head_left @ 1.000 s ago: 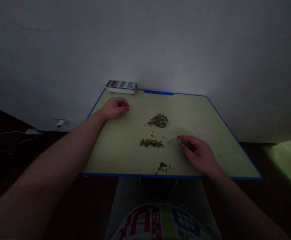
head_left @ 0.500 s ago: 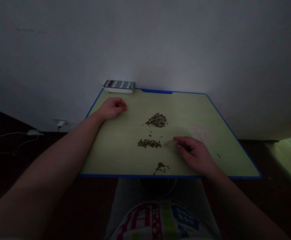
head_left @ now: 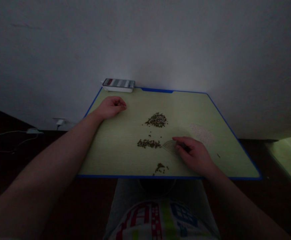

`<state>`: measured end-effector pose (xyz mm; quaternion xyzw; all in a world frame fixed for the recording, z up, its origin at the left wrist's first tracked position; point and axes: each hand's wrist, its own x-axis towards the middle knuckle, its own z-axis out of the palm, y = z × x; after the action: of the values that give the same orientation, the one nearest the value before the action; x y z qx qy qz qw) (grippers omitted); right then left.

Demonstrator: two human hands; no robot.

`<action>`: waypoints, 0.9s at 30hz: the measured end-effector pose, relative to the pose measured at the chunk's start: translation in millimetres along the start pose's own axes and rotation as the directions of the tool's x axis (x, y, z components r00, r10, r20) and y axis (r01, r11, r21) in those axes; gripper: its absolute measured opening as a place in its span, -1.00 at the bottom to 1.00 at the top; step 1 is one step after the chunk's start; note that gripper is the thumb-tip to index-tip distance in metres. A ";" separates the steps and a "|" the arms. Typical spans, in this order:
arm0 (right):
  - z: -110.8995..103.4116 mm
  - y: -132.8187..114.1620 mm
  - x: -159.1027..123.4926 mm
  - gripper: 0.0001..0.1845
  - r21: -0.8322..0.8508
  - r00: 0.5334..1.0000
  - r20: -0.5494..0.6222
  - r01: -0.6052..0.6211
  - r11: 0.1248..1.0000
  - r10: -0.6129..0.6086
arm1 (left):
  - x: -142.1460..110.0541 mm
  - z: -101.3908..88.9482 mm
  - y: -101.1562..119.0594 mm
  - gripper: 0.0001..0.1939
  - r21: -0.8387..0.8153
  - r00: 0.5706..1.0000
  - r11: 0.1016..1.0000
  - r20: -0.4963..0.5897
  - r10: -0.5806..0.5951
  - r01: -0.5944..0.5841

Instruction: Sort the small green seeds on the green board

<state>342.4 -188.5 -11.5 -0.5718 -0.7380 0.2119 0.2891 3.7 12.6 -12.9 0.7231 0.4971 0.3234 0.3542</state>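
Right hand (head_left: 194, 151), right of centre in frame: pinching a clear fan-shaped piece (head_left: 169, 145), forefinger extended leftwards. Tip of piece just beside right end of a short row of dark grains (head_left: 149, 144), mid-frame; cannot tell if touching. Larger dark heap (head_left: 157, 120) above; small dark cluster (head_left: 160, 167) below, near front edge of worktop (head_left: 120, 160). Pale grains (head_left: 202, 133) just above right hand. Left hand (head_left: 112, 107), left of centre: fingers loosely curled; cannot tell if holding anything. Phone (head_left: 119, 82) on white box (head_left: 117, 89), upper left of centre.

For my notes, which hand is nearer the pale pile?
Right. The right hand is just in front of the pale pile; the left hand is well to its left.
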 end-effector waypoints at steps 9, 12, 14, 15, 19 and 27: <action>-3.6 -2.9 1.1 -0.66 0.031 0.999 0.033 0.027 0.999 -0.028 | 0.8 0.0 -2.1 -0.82 0.010 1.000 1.000 -0.002 0.016 -0.016; -3.1 -2.5 0.6 -0.66 0.028 0.999 0.038 0.017 0.999 -0.018 | 1.0 0.0 -1.7 -0.82 0.003 1.000 1.000 0.000 0.014 -0.014; -2.3 -2.2 0.2 -0.66 0.027 0.998 0.059 0.019 0.999 -0.021 | 1.3 0.0 -2.2 -0.82 -0.005 1.000 1.000 0.002 0.016 -0.016; -1.9 -2.1 0.1 -0.65 0.026 0.998 0.066 0.023 0.999 -0.025 | 1.4 0.1 -2.6 -0.82 -0.006 1.000 1.000 0.001 0.018 -0.018; -1.0 -4.0 -0.3 -0.65 0.026 0.996 0.070 0.049 0.998 -0.051 | 1.5 0.5 -2.7 -0.81 -0.009 1.000 1.000 -0.002 0.019 -0.019; 2.1 -6.2 -3.8 -0.65 -0.014 0.998 0.004 0.058 0.998 -0.058 | 0.4 0.6 0.1 -0.82 0.001 1.000 1.000 0.000 0.000 0.000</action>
<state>337.2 -193.7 -9.8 -0.5517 -0.7563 0.1994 0.2898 4.3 12.8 -13.1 0.7234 0.4972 0.3229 0.3538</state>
